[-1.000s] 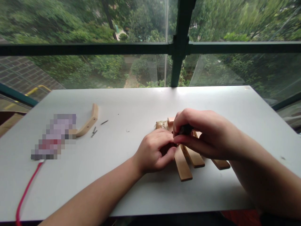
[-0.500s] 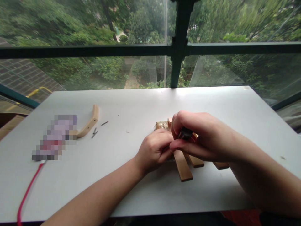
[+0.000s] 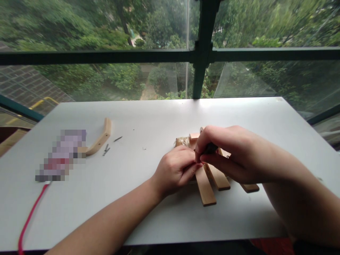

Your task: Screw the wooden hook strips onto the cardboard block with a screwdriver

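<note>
Low over the right middle of the table, a partly built wooden piece with flat slats (image 3: 206, 187) lies under both hands. My left hand (image 3: 176, 166) is closed on it, thumb and fingers pinched near the upper end of the nearest slat. My right hand (image 3: 233, 152) curls round a black handle (image 3: 211, 148) that looks like a screwdriver's; its tip is hidden between the hands. The right fingertips meet those of the left. A clear-wrapped brown roll (image 3: 182, 141) shows just behind my left hand.
A curved wooden part (image 3: 100, 138) with holes lies at left, beside several thin dark screws (image 3: 106, 150). A blurred-out flat object (image 3: 62, 152) has a red cable (image 3: 29, 219) running to the front edge. Windows (image 3: 159, 78) stand behind the white table (image 3: 119, 212).
My right hand has turned slightly and shifted a little right, with the black handle tilting. More of the wooden piece shows behind it. My left hand stays in place.
</note>
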Demonstrator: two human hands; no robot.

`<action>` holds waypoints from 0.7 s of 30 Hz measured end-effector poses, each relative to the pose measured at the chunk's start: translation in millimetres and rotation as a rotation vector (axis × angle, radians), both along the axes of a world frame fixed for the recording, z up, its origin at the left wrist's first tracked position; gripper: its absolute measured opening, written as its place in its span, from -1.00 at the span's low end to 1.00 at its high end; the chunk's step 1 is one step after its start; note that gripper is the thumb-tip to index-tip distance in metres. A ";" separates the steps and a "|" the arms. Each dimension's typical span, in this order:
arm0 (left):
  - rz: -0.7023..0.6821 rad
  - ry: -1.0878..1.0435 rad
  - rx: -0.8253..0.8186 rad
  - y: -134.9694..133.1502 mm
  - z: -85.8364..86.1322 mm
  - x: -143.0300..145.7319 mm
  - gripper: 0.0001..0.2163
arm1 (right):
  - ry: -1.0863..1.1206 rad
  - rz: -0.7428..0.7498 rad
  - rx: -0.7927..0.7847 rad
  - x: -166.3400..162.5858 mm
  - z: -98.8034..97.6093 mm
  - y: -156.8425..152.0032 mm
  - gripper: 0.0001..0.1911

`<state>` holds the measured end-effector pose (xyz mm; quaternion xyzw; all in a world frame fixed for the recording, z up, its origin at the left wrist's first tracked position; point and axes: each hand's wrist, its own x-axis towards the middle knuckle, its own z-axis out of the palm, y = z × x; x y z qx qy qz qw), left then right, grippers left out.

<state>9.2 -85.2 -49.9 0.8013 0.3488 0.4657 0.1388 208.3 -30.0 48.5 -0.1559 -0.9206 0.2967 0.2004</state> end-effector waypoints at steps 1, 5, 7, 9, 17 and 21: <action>0.001 0.000 0.003 0.0 -0.5 0.1 -0.85 | -0.004 -0.012 0.008 -0.5 0.2 -1.0 -0.91; 0.009 0.003 0.012 0.0 -1.5 0.5 -0.87 | -0.023 -0.089 0.032 -4.3 2.6 -5.5 -0.92; 0.015 -0.003 -0.006 -0.1 -1.7 0.4 -0.90 | -0.036 -0.135 0.041 -6.0 3.6 -7.3 -0.92; 0.019 -0.015 -0.033 -0.5 -1.8 0.1 -0.92 | -0.038 -0.166 0.046 -7.1 3.4 -8.4 -0.91; 0.027 -0.050 -0.089 -2.0 0.0 0.7 -0.90 | 0.010 -0.164 0.073 -8.1 -3.9 -5.2 -0.85; -0.001 -0.037 -0.106 -1.9 0.0 -0.8 -0.91 | 0.062 -0.054 -0.004 -6.2 1.1 -3.4 -0.76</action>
